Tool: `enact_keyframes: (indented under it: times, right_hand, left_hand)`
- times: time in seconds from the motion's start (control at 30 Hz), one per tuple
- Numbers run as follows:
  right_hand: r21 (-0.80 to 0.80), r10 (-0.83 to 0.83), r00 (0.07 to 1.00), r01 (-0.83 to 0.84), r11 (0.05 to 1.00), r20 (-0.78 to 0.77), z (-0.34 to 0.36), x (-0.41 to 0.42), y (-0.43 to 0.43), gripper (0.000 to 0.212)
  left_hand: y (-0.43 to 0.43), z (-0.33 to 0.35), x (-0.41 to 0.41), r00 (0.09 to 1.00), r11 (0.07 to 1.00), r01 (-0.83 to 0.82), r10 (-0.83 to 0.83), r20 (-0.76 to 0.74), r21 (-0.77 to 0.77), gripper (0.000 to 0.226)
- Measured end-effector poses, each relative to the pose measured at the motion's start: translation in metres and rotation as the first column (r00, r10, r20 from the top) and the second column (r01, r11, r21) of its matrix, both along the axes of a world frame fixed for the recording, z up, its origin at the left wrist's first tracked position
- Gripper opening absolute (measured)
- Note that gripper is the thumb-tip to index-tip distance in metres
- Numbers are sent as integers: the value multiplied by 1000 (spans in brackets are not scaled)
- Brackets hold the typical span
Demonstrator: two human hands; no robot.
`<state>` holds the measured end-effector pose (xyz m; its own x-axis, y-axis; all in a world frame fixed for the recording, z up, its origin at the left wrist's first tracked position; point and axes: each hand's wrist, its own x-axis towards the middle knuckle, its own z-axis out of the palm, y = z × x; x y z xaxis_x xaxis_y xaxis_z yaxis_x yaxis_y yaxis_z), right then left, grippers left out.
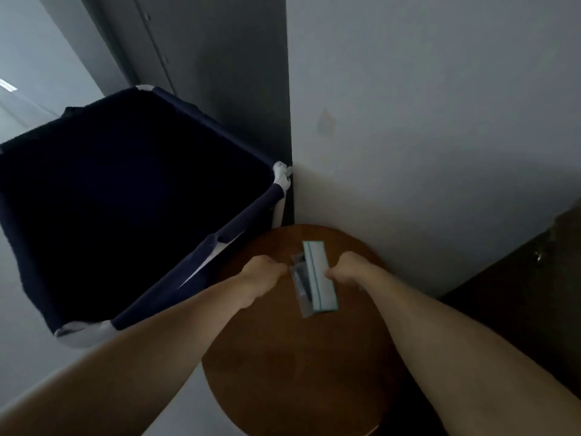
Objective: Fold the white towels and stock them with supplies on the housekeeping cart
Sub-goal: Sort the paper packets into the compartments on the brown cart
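Observation:
Over a round brown wooden table (298, 357) both my hands hold a small stack of supply packets. A flat white packet with teal stripes (319, 275) lies on top; clear plastic sachets (300, 278) stick out beneath it on the left. My left hand (261, 275) grips the left edge with curled fingers. On the right edge my right hand (347, 270) pinches the striped packet. To the left stands the dark navy fabric bin of the housekeeping cart (201, 262) with white frame corners; its inside is dark. No towels are in view.
A white wall (424, 136) rises right behind the table, meeting a dark grey door frame (251, 89) at the corner. Dark wooden furniture (534, 294) stands at the right. Pale floor (47, 73) runs along the left of the cart.

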<state>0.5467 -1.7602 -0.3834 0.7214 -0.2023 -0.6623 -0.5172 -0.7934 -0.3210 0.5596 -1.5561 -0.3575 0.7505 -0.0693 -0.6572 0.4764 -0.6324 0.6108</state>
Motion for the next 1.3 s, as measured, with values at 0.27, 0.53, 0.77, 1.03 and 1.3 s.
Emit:
enact_keyframes:
  times: [0.27,0.53,0.77,1.03,1.3]
  right_hand:
    - [97,-233,965,245,965,-117,-121,16,-8,49]
    - [30,-359,933,359,933,-8,-205,25,7,68]
    - [73,-530,846,526,847,55,-232,18,13,78]
    - [551,-728,682,580,600,75,-213,-3,26,15]
    - [588,-715,696,553,590,63,-215,13,27,16]
  left_hand:
    - [-12,-112,45,998,998,34,-31,-56,47,21]
    - [-26,-200,60,1000,999,23,-23,-7,-37,22]
    - [-34,-225,83,999,995,51,-51,4,-87,16]
    - [-50,-204,84,993,935,-13,-29,-110,-355,14]
    - [-39,-206,87,964,919,-193,112,-241,-343,8]
